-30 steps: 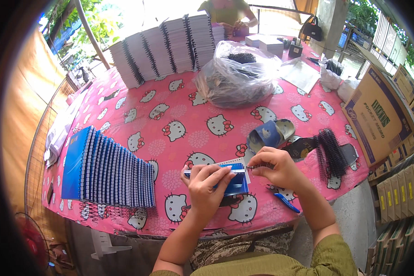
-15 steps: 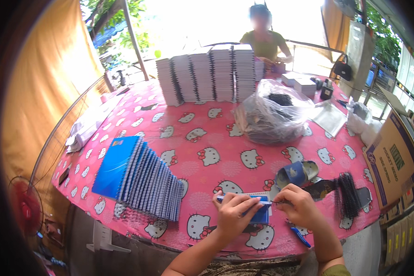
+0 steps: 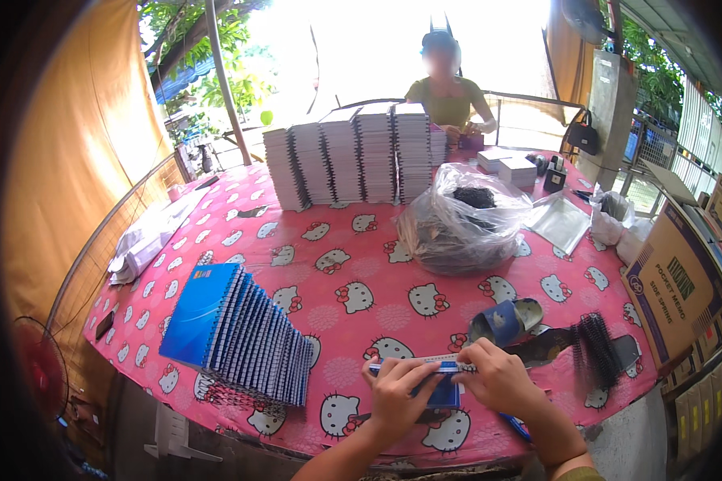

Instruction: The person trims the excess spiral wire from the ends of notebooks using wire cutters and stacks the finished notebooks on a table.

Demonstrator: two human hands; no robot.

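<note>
A small blue-covered notebook lies near the table's front edge, with its white punched page edge facing up and away from me. My left hand grips its left part, fingers laid across the top edge. At the right end of that same edge, my right hand is closed with fingertips and thumb on the corner; any thin wire between them is too small to make out. Partly under my right forearm lies a blue-handled tool. A stack of blue spiral notebooks leans to the left of my hands.
Black spiral coils lie in a bundle on the right, beside a blue slipper. A clear plastic bag of dark coils sits mid-table, before tall notebook stacks. Across the table sits a person. Cardboard boxes stand right.
My right hand has moved left, from just beyond the notebook's right end onto its edge. My left hand keeps its grip. The view has tilted slightly, and my right forearm now covers more of the blue tool.
</note>
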